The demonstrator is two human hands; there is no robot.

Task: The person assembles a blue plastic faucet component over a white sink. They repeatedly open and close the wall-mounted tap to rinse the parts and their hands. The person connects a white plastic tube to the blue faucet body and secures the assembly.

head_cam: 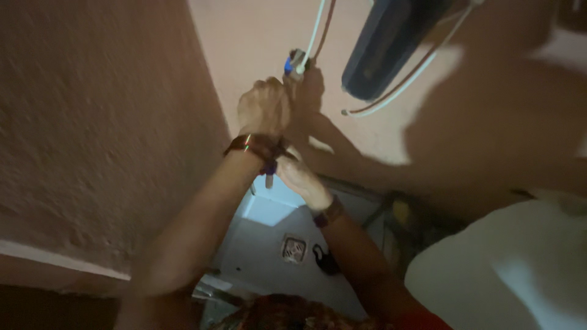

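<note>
The left hand (264, 109) hides its grip on the fitting (295, 63).

Dim, warm-toned light fills the frame, with one hard source shining from behind the camera onto the pink wall (257, 36), the brightest patch in view. The raised left hand (264, 107) and right hand (301, 180) throw sharp dark shadows across that wall, and a broad shadow swallows the upper right. The rough wall at left (92, 122) falls to murky brown. Below, a pale blue gleam marks the floor (269, 211); the drain (294, 249) is soft and grainy. The white basin (507, 269) at lower right shows mild glare and no detail. Motion blur and noise smear the forearms, tubes (315, 30) and frame edges.
</note>
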